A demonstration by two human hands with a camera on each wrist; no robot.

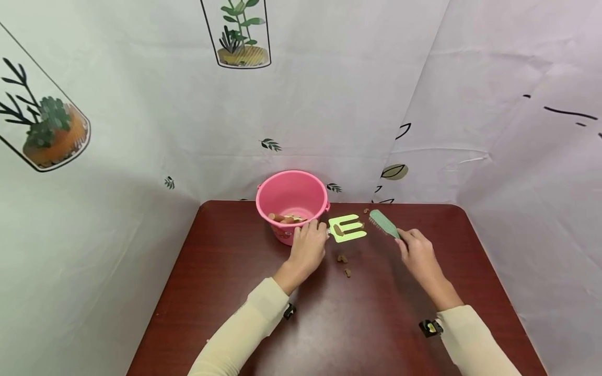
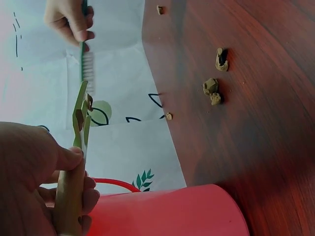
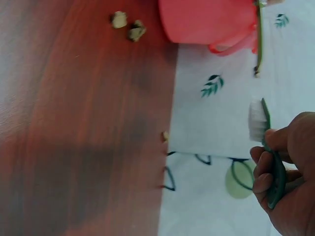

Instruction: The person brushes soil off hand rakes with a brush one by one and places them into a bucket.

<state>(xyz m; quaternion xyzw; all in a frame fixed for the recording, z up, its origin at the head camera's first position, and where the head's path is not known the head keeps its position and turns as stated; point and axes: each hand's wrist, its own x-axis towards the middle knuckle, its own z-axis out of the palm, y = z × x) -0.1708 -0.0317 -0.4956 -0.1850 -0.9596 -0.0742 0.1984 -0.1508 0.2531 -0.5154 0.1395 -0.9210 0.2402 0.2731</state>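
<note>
My left hand (image 1: 308, 250) grips the wooden handle (image 2: 70, 196) of a small garden fork (image 1: 347, 238) with flat yellow-green tines. Brown crumbly lumps (image 1: 338, 230) lie on the tines, which are held above the table beside the bucket. In my right hand (image 1: 418, 256) is a green brush (image 1: 384, 222) with pale bristles (image 3: 257, 120), gripped by its handle, its head just right of the tine tips. The pink bucket (image 1: 292, 190) stands at the table's back, with brown pieces (image 1: 282, 218) inside, close behind my left hand.
Several brown lumps (image 2: 210, 86) lie on the dark red wooden table (image 1: 357, 324) in front of the fork. Another small crumb (image 3: 165, 136) sits near the back edge. White printed sheets (image 1: 329, 104) hang behind and beside the table.
</note>
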